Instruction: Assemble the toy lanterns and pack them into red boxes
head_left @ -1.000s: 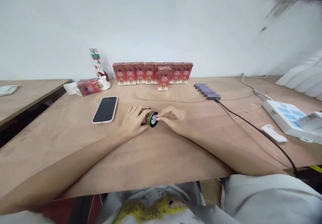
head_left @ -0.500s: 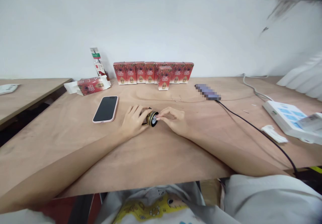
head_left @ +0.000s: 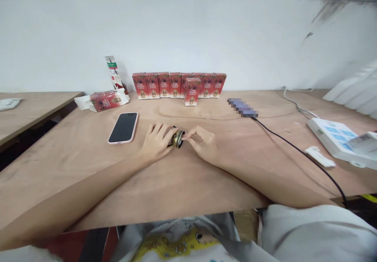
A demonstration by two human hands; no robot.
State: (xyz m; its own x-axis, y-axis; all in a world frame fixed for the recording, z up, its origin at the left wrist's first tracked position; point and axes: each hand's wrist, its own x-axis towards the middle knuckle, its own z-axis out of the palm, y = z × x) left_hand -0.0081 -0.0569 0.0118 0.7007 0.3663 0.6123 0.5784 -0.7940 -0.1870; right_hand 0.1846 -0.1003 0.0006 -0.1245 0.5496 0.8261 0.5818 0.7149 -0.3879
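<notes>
My left hand is closed around a small black-and-gold lantern lying on its side, its round base turned to the right. Most of the lantern's body is hidden under my left fingers. At that base, the thumb and forefinger of my right hand are pinched together, their tips touching or just inside it. Whatever lies between those fingertips is too small to make out.
Several red boxes with a lantern picture stand against the wall, one box in front. An opened red box lies left, behind a phone. Rightward are a pixelated purple device, black cable and white power strip.
The lantern's base has turned a little away, so less of its pale underside shows. My right fingertips stay pinched at it, the hand slightly shifted.
</notes>
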